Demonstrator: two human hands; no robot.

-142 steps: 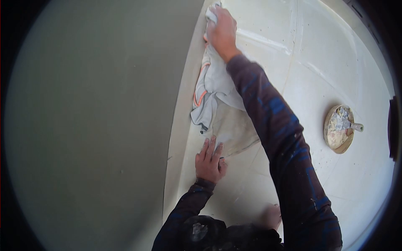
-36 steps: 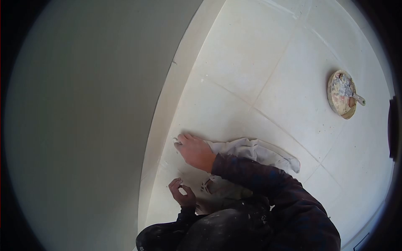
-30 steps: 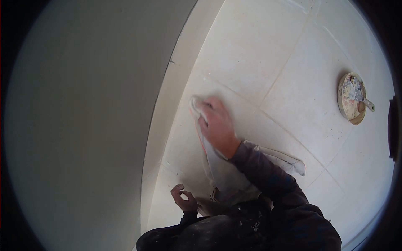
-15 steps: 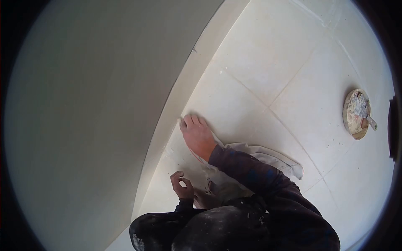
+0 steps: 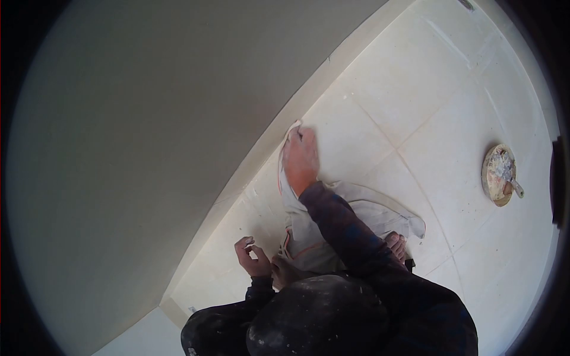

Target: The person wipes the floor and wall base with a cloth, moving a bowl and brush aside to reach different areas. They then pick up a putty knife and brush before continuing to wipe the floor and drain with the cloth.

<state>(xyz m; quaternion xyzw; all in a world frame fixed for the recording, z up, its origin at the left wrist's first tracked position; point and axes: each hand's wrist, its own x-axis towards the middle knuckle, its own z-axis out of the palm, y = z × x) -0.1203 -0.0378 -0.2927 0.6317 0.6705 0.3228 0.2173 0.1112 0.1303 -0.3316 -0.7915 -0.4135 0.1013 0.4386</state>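
Note:
My right hand (image 5: 301, 155) is closed on one end of a pale cloth (image 5: 314, 237) with a reddish edge line, up against the baseboard (image 5: 261, 139). The rest of the cloth trails back under my right forearm and spreads on the floor. My left hand (image 5: 252, 257) is near my knee, its thumb and fingers curled into a ring. At its fingertips is a small whitish bit, too small to make out.
A round tray (image 5: 494, 177) with whitish paste and a putty knife (image 5: 517, 188) lies on the tiled floor (image 5: 427, 136) at the right. A grey wall (image 5: 160, 130) rises at the left. My bare toes (image 5: 396, 244) show beside the cloth.
My right hand has moved forward along the baseboard, pulling the cloth's end with it. The view has shifted, and my toes now show. My left hand stays curled near my knee.

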